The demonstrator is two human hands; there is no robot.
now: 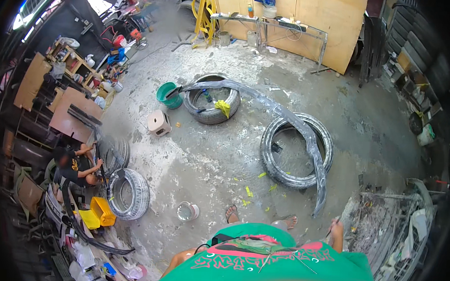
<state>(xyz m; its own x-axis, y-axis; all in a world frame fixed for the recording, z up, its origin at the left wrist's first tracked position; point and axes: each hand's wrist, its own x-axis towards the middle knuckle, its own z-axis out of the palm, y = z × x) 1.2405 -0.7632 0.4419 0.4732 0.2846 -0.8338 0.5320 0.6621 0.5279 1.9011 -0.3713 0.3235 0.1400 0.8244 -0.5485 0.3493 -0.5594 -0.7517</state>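
Observation:
My right hand point(337, 230) hangs at my right side with its fingers drawn together, and a thin dark thing seems to be in them, too small to name. Of my left arm point(179, 258) only a part shows beside my green shirt; the hand is out of sight. A long, curved grey car trim panel point(280, 112) rests across two tyres lying flat on the floor. Its near end reaches past the right tyre point(268, 165), closest to my right hand. On the left tyre point(212, 117) hangs a yellow cloth point(222, 108).
A green bucket point(170, 101), a beige stool point(158, 123) and a white tin point(187, 211) stand on the floor. At left a person point(78, 166) sits handling a dark strip beside more tyres point(139, 197). A metal-framed bench point(292, 27) stands at the back; metal racking point(408, 241) is at right.

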